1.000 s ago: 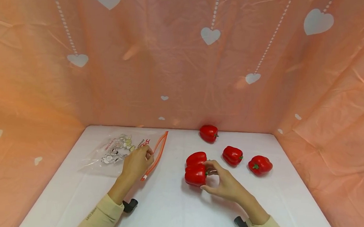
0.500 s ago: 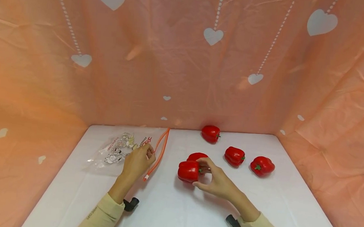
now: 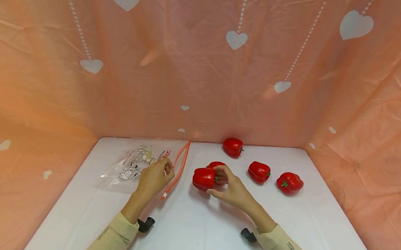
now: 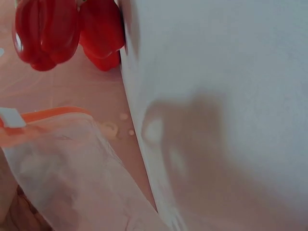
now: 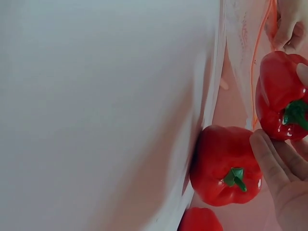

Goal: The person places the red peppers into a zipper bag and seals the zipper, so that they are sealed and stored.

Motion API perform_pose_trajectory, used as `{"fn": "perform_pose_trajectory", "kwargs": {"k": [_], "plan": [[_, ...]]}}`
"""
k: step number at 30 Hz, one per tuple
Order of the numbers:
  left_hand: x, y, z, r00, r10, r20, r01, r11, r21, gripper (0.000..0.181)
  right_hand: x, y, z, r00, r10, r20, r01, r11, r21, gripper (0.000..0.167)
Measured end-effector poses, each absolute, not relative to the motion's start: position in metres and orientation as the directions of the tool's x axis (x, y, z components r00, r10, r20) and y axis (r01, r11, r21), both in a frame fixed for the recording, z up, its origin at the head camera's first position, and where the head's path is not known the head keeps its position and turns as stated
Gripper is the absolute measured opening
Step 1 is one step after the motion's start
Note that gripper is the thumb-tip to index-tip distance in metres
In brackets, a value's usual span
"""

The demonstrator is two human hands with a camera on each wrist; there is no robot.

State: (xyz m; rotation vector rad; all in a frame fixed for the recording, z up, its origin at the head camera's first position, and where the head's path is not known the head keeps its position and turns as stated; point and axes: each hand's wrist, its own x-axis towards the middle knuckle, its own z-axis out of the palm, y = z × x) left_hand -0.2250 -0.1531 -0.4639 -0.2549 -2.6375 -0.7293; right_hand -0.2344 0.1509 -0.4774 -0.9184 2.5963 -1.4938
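My right hand (image 3: 232,188) grips a red bell pepper (image 3: 203,179) by its stem end, with thumb and fingers on either side of the green stem. In the right wrist view this pepper (image 5: 280,91) is off the table, and a second pepper (image 5: 224,163) lies on the table just behind it. A clear zip bag (image 3: 126,166) with printed cartoon figures and an orange zip edge (image 3: 182,166) lies on the left. My left hand (image 3: 155,176) pinches the bag near that edge, which is raised and parted. The left fingertips are partly hidden in the head view.
Three other red peppers rest to the right and back: one at the back (image 3: 232,147), one in the middle (image 3: 259,172) and one farther right (image 3: 289,183). Orange cloth walls with white hearts (image 3: 204,82) close off the back and sides of the white table (image 3: 185,233).
My right hand has lifted the held pepper and carried it left, away from the pepper behind it, toward the bag. The left hand keeps its hold on the bag with little movement.
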Motion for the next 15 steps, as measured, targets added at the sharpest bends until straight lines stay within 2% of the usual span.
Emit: {"fn": "perform_pose_trajectory", "kwargs": {"k": [15], "plan": [[-0.225, -0.153, -0.463, -0.904, 0.077, 0.421, 0.289, 0.834, 0.470, 0.006, -0.244, 0.124, -0.467, -0.847, -0.462, 0.263, -0.452, 0.366, -0.814, 0.067]]}}
